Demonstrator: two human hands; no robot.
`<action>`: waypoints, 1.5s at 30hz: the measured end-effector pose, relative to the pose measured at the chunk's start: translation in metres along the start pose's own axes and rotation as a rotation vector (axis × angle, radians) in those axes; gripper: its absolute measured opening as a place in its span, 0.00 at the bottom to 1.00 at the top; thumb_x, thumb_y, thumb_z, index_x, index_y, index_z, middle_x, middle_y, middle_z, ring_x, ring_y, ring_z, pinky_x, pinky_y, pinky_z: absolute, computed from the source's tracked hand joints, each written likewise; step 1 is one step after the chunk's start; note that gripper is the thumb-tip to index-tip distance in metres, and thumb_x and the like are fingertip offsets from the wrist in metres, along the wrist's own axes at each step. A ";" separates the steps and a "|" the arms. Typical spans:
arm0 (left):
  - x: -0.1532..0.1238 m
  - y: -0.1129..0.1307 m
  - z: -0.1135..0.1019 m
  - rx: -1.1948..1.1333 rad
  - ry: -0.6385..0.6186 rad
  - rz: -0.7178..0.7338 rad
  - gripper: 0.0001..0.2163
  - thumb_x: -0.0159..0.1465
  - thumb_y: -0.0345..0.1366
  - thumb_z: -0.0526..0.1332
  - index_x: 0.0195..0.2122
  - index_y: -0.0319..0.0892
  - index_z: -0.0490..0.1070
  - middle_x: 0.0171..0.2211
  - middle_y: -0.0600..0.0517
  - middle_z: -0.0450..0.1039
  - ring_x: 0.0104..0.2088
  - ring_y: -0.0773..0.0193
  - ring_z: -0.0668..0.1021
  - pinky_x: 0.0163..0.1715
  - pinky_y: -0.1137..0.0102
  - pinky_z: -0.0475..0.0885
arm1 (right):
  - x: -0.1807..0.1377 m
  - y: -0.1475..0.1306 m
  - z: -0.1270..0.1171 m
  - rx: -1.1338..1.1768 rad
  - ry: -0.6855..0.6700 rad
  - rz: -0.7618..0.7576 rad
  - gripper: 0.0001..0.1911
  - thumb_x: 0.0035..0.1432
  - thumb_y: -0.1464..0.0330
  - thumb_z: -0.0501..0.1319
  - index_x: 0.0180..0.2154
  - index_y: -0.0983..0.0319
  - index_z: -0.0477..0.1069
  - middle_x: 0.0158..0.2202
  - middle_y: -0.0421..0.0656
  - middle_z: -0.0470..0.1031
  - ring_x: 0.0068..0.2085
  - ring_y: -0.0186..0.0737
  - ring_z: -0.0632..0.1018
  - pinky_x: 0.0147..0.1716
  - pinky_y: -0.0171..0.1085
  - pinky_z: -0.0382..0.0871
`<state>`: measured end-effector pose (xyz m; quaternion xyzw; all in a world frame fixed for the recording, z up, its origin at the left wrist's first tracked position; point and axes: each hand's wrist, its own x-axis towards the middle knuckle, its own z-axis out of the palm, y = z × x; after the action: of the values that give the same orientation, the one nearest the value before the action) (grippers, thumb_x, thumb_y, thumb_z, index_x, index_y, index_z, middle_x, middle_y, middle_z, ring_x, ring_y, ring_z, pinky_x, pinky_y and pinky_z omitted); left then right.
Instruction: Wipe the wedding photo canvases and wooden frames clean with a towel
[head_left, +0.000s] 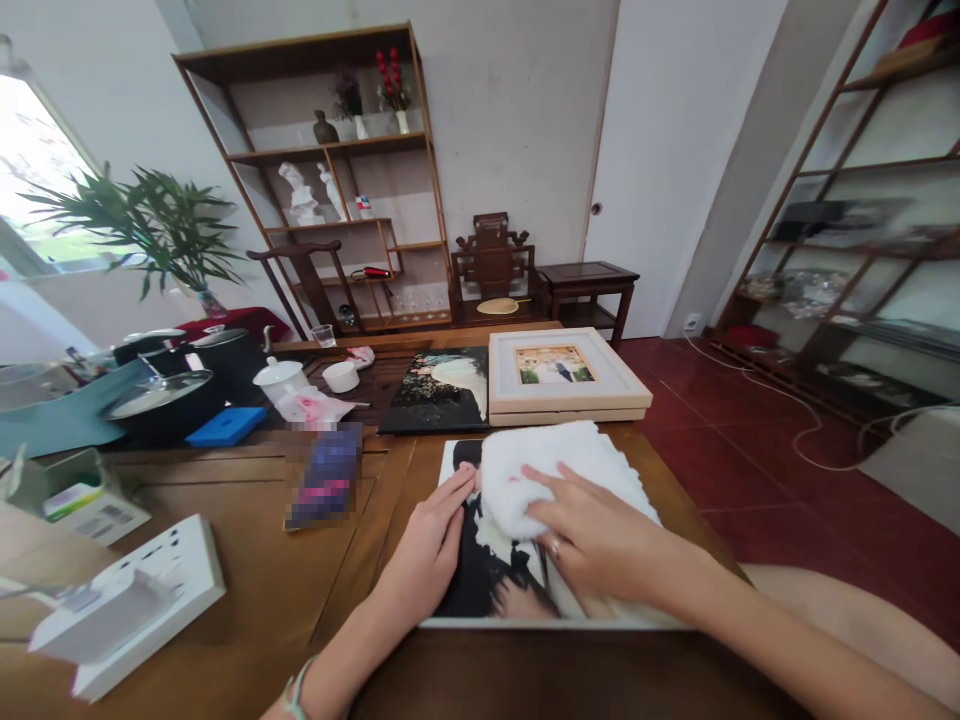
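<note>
A photo panel (465, 575) with a printed picture of people lies flat at the front of the wooden table. My left hand (431, 540) rests on its left side, fingers stretched out and flat on the surface. A fluffy white cloth (562, 450) covers the panel's upper right part. My right hand (592, 530), with a ring on one finger, presses down on the cloth and grips its near edge. The cloth and my right forearm hide much of the panel's right half.
Behind the panel lie a dark photo panel (442, 385) and white framed photos (562, 370) in a stack. To the left are a white power strip (150, 590), a blue block (226, 427), a lidded pan (161, 400) and a white teapot (281, 378).
</note>
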<state>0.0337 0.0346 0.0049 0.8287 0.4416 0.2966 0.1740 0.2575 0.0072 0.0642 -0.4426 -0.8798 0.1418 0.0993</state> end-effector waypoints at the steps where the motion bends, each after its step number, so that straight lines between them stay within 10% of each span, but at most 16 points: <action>1: 0.000 0.000 0.000 0.002 0.002 -0.002 0.20 0.67 0.30 0.45 0.57 0.38 0.65 0.60 0.45 0.63 0.61 0.59 0.65 0.60 0.58 0.60 | 0.008 0.007 0.001 -0.022 0.016 0.000 0.16 0.54 0.78 0.52 0.41 0.63 0.73 0.54 0.54 0.70 0.63 0.51 0.59 0.59 0.54 0.51; 8: -0.001 -0.002 0.000 -0.017 -0.009 -0.006 0.20 0.67 0.31 0.45 0.58 0.36 0.64 0.60 0.44 0.63 0.61 0.60 0.65 0.61 0.60 0.59 | 0.041 0.036 -0.001 -0.108 0.078 -0.020 0.19 0.52 0.81 0.50 0.41 0.63 0.73 0.49 0.51 0.73 0.59 0.50 0.64 0.55 0.52 0.57; 17: -0.002 0.002 0.001 -0.048 0.044 -0.053 0.20 0.68 0.36 0.45 0.57 0.36 0.65 0.60 0.43 0.63 0.60 0.58 0.66 0.61 0.58 0.59 | -0.017 -0.020 0.026 -0.056 -0.001 -0.162 0.13 0.50 0.77 0.56 0.37 0.63 0.76 0.61 0.53 0.61 0.64 0.57 0.54 0.59 0.63 0.44; 25: -0.001 0.013 -0.006 -0.126 0.039 -0.098 0.22 0.69 0.39 0.41 0.57 0.35 0.65 0.58 0.43 0.66 0.59 0.59 0.68 0.59 0.60 0.61 | -0.037 -0.032 0.039 -0.043 -0.060 -0.391 0.19 0.52 0.79 0.54 0.43 0.61 0.75 0.58 0.44 0.66 0.61 0.48 0.62 0.59 0.53 0.56; 38: -0.002 0.003 -0.001 -0.053 0.039 -0.091 0.20 0.67 0.34 0.47 0.58 0.37 0.62 0.58 0.44 0.66 0.58 0.59 0.69 0.58 0.61 0.62 | 0.022 0.033 0.011 -0.129 0.173 0.099 0.18 0.53 0.79 0.50 0.42 0.64 0.73 0.50 0.52 0.74 0.63 0.50 0.59 0.58 0.56 0.52; 45: -0.006 0.004 -0.003 -0.125 0.138 -0.071 0.23 0.69 0.40 0.43 0.65 0.40 0.50 0.65 0.45 0.54 0.64 0.58 0.58 0.62 0.59 0.54 | -0.001 -0.016 0.022 -0.063 0.039 -0.175 0.16 0.50 0.78 0.55 0.39 0.63 0.76 0.62 0.50 0.59 0.65 0.50 0.52 0.62 0.55 0.42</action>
<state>0.0321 0.0270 0.0073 0.7776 0.4623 0.3735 0.2053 0.2393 -0.0061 0.0486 -0.3697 -0.9170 0.0963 0.1147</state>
